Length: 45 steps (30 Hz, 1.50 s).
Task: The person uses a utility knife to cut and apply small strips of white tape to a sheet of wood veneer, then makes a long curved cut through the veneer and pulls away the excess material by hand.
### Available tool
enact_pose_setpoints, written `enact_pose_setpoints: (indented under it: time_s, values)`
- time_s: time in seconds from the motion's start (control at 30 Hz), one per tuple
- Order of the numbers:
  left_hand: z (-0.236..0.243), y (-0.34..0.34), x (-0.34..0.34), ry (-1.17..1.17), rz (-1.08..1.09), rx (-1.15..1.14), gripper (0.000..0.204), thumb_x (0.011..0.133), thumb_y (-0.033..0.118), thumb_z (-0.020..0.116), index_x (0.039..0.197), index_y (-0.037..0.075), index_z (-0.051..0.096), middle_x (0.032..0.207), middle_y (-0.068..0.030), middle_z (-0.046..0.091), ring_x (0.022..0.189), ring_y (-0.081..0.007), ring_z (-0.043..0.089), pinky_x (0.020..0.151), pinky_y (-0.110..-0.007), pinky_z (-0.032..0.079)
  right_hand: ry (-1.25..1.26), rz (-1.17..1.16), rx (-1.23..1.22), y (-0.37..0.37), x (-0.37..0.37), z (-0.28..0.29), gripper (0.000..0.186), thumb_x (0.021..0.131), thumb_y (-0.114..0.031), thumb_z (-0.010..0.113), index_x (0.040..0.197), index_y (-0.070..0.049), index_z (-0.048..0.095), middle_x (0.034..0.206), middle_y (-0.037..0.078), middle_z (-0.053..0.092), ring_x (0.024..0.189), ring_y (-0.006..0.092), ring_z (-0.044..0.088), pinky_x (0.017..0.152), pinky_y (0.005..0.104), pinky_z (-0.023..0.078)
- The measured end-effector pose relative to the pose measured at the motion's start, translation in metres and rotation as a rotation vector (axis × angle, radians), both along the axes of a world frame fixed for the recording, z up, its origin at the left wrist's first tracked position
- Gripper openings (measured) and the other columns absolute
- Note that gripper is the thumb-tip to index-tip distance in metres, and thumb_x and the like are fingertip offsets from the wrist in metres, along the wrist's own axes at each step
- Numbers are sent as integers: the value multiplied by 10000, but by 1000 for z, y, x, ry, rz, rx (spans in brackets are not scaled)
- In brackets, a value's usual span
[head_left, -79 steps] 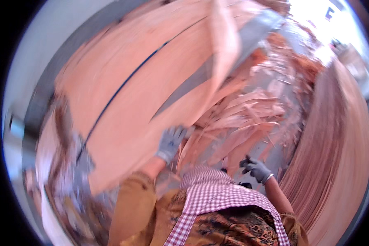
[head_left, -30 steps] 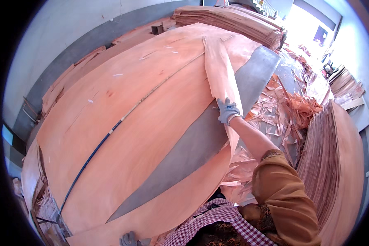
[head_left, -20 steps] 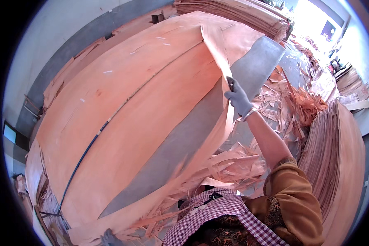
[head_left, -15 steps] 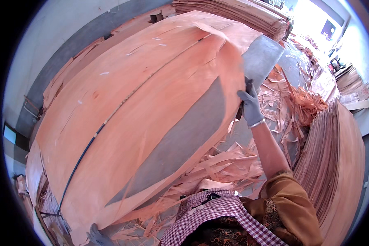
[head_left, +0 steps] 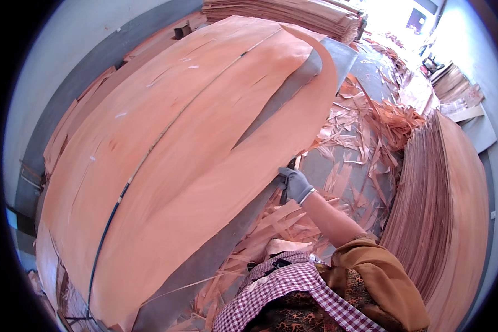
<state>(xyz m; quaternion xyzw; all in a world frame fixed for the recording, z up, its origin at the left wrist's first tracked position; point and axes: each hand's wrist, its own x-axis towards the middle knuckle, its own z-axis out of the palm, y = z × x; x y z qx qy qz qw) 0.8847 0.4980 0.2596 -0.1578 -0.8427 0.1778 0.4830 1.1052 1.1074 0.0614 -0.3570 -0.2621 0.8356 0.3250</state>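
A large, thin, orange-pink wood veneer sheet [head_left: 166,182] covers most of a grey tabletop [head_left: 199,265]. Its right-hand portion bows up and curls at the far end, and a grey gap shows beneath it. At the right edge of the sheet is my right hand [head_left: 296,185], in a grey glove, its fingers closed round a dark, slim tool [head_left: 284,196] whose kind I cannot make out. Whether those fingers also pinch the veneer is unclear. A long thin rod [head_left: 116,207], dark at its near end, lies lengthwise over the sheet. My left hand is out of view.
Torn veneer strips [head_left: 276,221] litter the floor beside the table, with a tangled heap [head_left: 395,116] farther right. A tall veneer stack [head_left: 418,193] stands at my right. Another stack [head_left: 293,16] is beyond the table's far end.
My right hand has come nearer and leftward along the sheet's edge. The veneer's near right part now covers grey tabletop that was bare. My left hand has left the view at the lower left.
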Motion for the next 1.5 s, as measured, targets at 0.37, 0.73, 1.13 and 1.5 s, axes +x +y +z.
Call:
enact_pose_setpoints:
  time_s: [0.37, 0.73, 1.13, 1.5]
  values:
    - [-96, -44, -1, -221, 72, -6, 189, 852, 179, 498, 956, 166, 655, 812, -41, 669, 663, -274, 606, 624, -409, 469, -79, -107, 67, 19, 3, 4, 79, 796, -67, 586, 870, -79, 562, 649, 34, 525, 417, 146, 451, 338, 283, 370]
    - [-96, -195, 36, -198, 408, 314, 383, 824, 80, 477, 1202, 52, 536, 1149, -153, 569, 980, -344, 554, 865, -376, 438, -73, 150, 648, 16, -113, 179, 91, 814, -142, 578, 841, -63, 544, 698, 20, 522, 547, 89, 454, 476, 229, 376]
    - [-37, -192, 382, 184, 1048, 856, 291, 912, 132, 466, 1137, -36, 545, 1135, -171, 583, 991, -259, 572, 866, -354, 442, 568, 922, 546, -300, -397, 307, 116, 860, -183, 548, 791, -101, 504, 672, 38, 501, 476, 123, 424, 378, 254, 341]
    - [-51, -22, 295, -515, 408, 1226, 61, 815, 62, 517, 819, 3, 505, 625, -47, 418, 563, -117, 384, 504, -293, 362, 515, 1747, 618, -437, -366, 214, 316, 825, -288, 588, 1034, -51, 578, 896, 42, 627, 676, 96, 581, 419, 173, 332]
